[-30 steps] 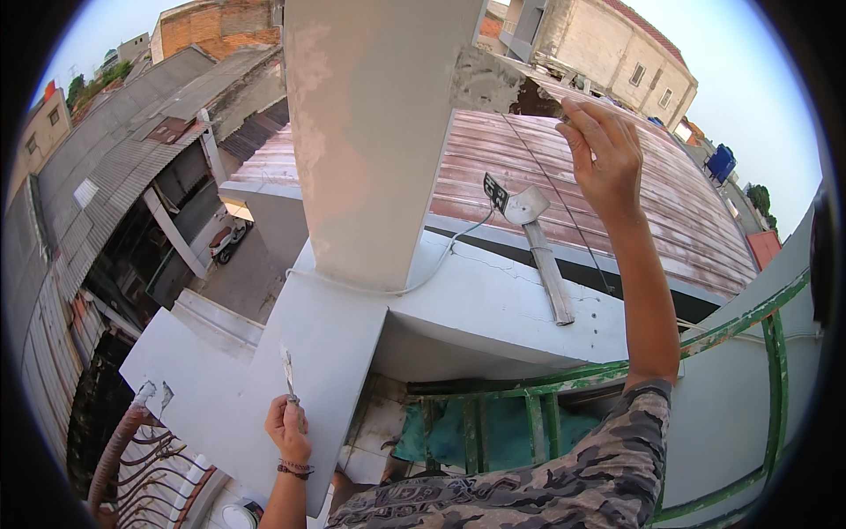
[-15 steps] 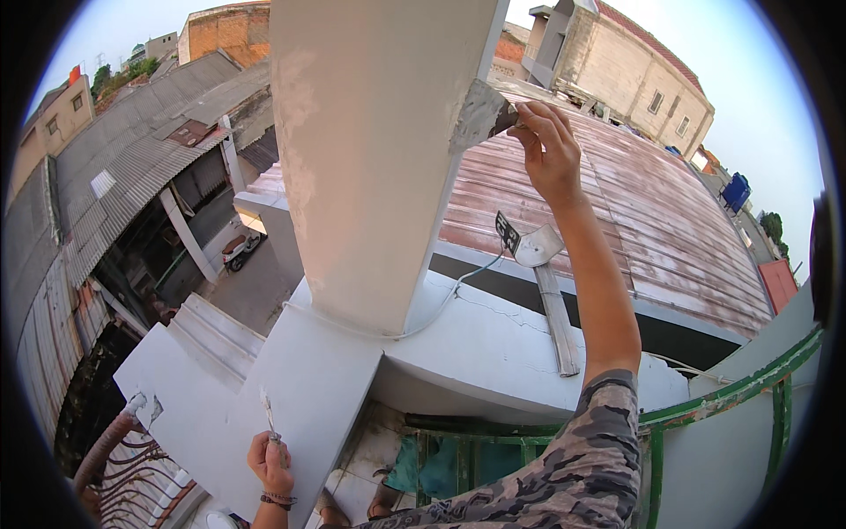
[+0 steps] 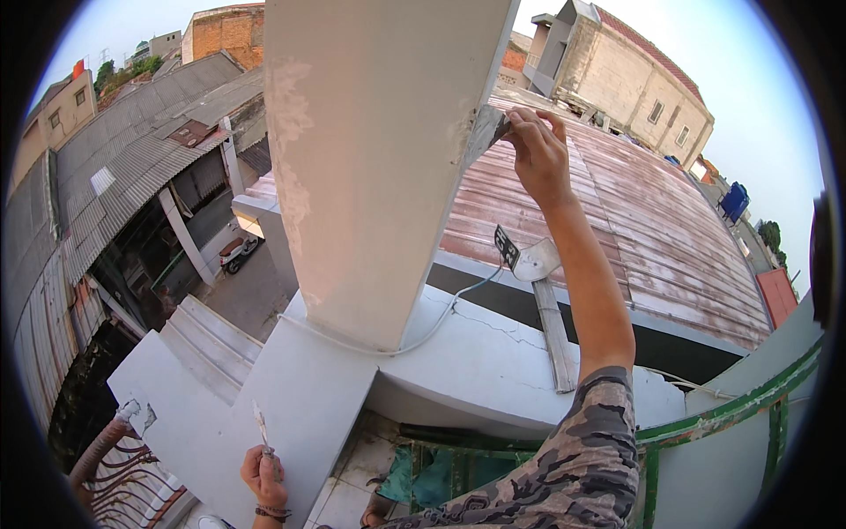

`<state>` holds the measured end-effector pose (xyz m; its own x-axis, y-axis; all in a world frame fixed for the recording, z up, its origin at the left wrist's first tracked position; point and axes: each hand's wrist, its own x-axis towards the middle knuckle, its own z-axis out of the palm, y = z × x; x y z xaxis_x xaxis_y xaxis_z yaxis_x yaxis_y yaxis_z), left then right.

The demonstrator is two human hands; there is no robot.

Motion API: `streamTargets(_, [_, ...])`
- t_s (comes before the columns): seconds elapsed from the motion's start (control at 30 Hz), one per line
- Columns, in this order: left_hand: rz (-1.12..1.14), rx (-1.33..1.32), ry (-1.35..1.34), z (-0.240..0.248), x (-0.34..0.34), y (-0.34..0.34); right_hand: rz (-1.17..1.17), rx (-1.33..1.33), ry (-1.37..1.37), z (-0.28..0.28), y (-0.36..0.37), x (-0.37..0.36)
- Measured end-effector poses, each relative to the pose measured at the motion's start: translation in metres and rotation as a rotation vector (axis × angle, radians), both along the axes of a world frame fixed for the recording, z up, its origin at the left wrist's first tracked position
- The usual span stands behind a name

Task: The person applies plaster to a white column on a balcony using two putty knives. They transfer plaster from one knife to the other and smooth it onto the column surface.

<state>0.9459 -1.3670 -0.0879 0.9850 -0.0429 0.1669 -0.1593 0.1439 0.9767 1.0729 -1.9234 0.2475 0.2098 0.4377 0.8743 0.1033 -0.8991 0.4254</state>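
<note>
Grey and flat, the broad blade is pinched between the fingers of your right hand, at the right-hand edge of the pale pillar; whether it touches, I cannot tell. Your left hand clenches its fingers around the handle of a narrow scraper, white-smeared blade pointing up, over the white ledge. Green railing curves beyond your right sleeve.

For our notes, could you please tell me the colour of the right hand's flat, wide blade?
The flat blade is mostly grey, best seen in the head view.
</note>
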Motion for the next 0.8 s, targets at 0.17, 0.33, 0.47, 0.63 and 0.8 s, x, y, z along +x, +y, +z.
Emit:
streamTargets(0.17, [0.016,-0.014,0.035,0.001,0.001,0.0,-0.047,0.139,-0.014,-0.012,0.002,-0.05])
streamTargets(0.33, [-0.024,-0.036,0.004,0.001,0.005,-0.002,-0.015,0.515,0.154,-0.028,0.048,-0.124])
streamTargets(0.47, [-0.026,-0.029,0.015,0.003,0.005,-0.001,0.045,0.784,0.285,-0.039,0.097,-0.145])
streamTargets(0.63, [-0.035,-0.011,0.03,0.006,0.007,0.0,0.061,0.936,0.259,-0.02,0.136,-0.153])
streamTargets(0.8, [-0.085,-0.021,0.033,0.004,0.008,-0.001,0.035,0.954,0.339,-0.015,0.15,-0.157])
